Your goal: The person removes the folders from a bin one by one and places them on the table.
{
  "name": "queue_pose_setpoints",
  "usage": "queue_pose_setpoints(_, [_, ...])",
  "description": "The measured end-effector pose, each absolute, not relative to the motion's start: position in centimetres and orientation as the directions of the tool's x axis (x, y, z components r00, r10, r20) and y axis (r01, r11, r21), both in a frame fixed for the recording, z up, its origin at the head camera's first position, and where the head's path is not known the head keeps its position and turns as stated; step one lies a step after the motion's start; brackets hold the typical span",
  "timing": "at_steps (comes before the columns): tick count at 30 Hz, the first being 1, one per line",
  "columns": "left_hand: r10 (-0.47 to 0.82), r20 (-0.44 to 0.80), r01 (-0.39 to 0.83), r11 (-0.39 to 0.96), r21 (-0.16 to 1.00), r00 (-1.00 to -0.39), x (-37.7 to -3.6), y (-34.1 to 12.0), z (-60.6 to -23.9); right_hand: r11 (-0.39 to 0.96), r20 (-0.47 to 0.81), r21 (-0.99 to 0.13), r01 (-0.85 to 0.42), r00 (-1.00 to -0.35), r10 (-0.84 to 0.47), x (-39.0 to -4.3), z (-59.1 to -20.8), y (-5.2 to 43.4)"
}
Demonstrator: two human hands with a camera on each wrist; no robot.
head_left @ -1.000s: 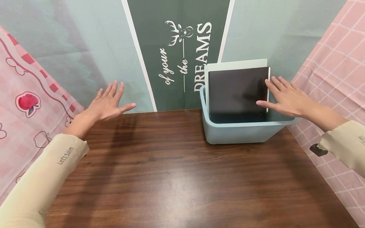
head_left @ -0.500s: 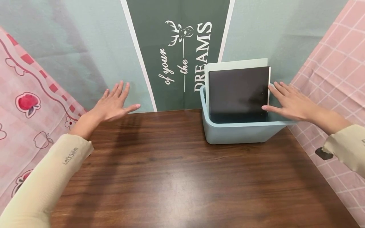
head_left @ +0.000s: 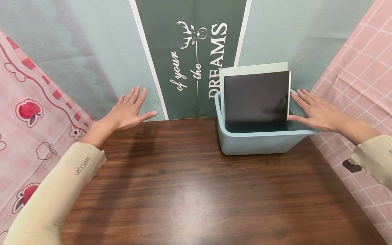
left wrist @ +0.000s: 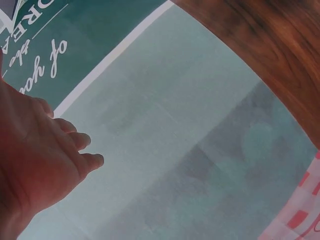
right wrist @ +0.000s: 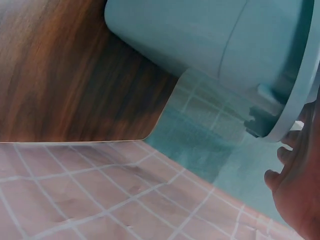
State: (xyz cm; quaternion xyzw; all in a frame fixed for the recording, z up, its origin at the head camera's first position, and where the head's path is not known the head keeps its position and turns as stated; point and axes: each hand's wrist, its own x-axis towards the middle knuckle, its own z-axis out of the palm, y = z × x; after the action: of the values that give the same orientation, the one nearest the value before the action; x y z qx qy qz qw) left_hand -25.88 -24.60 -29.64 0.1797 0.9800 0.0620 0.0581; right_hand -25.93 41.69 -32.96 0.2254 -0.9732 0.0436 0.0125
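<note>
A light blue bin [head_left: 254, 144] stands at the back right of the wooden table. Upright in it leans a flat black panel [head_left: 255, 102] with a pale edge, and behind that a pale green board [head_left: 254, 69]. My right hand [head_left: 320, 110] spreads over the bin's right end, thumb and index fingertips right at the panel's right edge. In the right wrist view its fingers [right wrist: 285, 155] show beside the bin's rim. My left hand [head_left: 127, 110] is held out with spread fingers in front of the wall cloth at the back left, holding nothing.
Behind the table [head_left: 190, 190] hangs a green cloth [head_left: 196, 78] with white lettering and a deer head. Pink cloths close off the left side [head_left: 30, 85] and the right side [head_left: 355, 85]. A small dark object [head_left: 351, 166] shows below the right sleeve.
Both hands have drifted to the right, fingers still spread. The right hand has slid off the panel's face to its right edge. The bin and its contents have stayed put.
</note>
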Motion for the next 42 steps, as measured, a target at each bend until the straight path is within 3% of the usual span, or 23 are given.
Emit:
queue_pose_setpoints(30, [0.449, -0.028, 0.439, 0.884, 0.161, -0.893, -27.6, -19.7, -30.1, 0.918, -0.087, -0.203, -0.339, -0.928, -0.362, -25.5, -34.2, 42.5])
queue_pose_setpoints(42, [0.483, -0.009, 0.475, 0.863, 0.170, -0.875, -28.4, -16.7, -30.0, 0.920, -0.076, -0.137, -0.367, -0.922, -0.379, -25.5, -34.2, 42.5])
